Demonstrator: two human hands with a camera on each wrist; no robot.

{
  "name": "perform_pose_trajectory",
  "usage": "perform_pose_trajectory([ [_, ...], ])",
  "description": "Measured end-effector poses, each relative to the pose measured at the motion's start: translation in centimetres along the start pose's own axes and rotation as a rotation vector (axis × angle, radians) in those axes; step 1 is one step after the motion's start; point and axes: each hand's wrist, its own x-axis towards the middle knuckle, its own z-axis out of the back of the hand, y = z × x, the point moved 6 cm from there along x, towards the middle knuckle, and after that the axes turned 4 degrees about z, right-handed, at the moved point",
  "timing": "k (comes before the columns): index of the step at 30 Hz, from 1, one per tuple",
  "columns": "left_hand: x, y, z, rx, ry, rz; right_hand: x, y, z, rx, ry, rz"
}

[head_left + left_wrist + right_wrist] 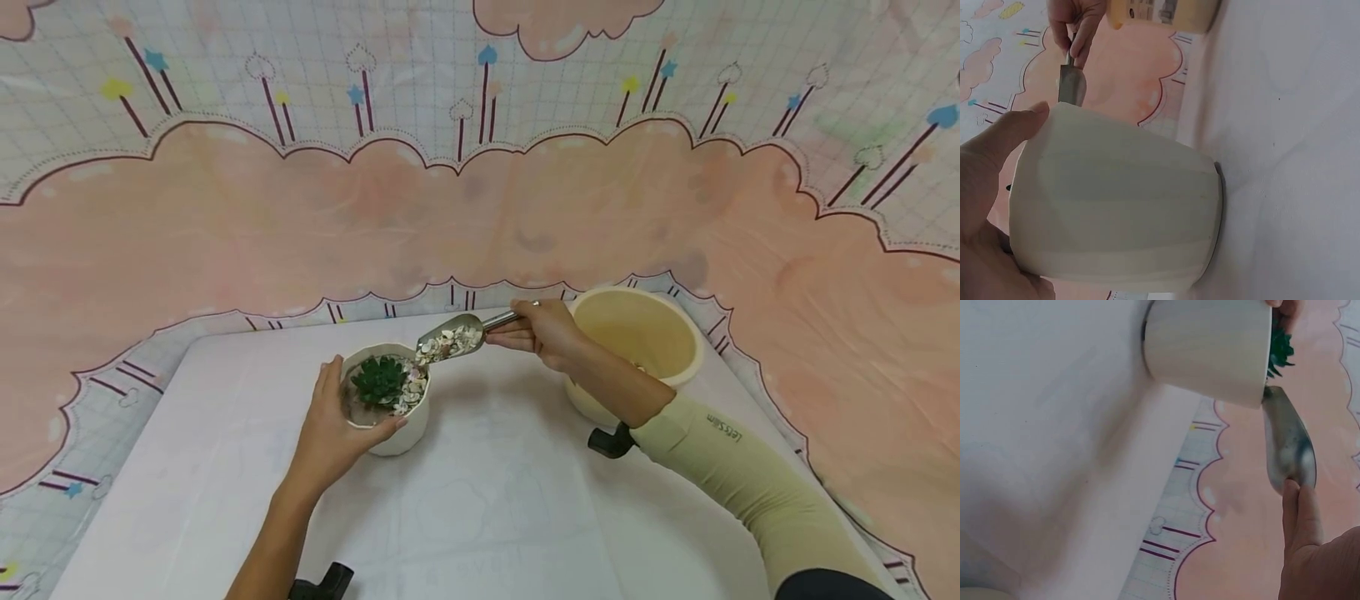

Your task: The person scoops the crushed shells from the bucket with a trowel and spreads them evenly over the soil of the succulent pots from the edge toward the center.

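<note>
A green succulent stands in a white pot, with grey material on one side and pale stone chips on the right side. My left hand grips this pot, thumb at the near side and fingers round the far left rim. In my right hand is a metal scoop, held by its handle and loaded with similar chips. The scoop's tip is right at the pot's rim. From the left wrist view, the pot's faceted wall hides the plant.
A larger cream bucket stands at the right, behind my right forearm; a few chips show inside it. The white table spreads below both hands. A patterned cloth hangs behind the table.
</note>
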Motion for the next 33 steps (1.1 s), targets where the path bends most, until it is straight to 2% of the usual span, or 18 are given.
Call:
perform_pose_trajectory([
  [5, -0.7, -0.8, -0.1, 0.026, -0.014, 0.059, -0.1, 0.0, 0.1, 0.002, 0.013, 0.006],
  [8, -0.9, -1.0, -0.2, 0.053, -0.04, 0.061, -0.1, 0.0, 0.1, 0.005, 0.013, 0.008],
  [12, -0.8, -0.9, -0.2, 0.07, -0.065, 0.015, 0.0, -0.1, 0.1, 0.007, 0.013, 0.008],
  [20, -0.7, -0.7, -0.2, 0.065, -0.06, -0.038, -0.1, -0.1, 0.1, -0.001, 0.01, 0.007],
  [23, -0.8, -0.9, -0.3, 0.067, -0.057, -0.019, -0.1, -0.1, 0.1, -0.002, 0.014, 0.006],
  [29, -1.1, -0.9, -0.5, 0.086, -0.06, 0.06, -0.2, -0.1, 0.2, -0.009, 0.013, 0.005],
  [33, -1.1, -0.9, -0.3, 0.083, -0.071, 0.056, -0.3, -0.1, 0.2, -0.007, 0.01, 0.006],
])
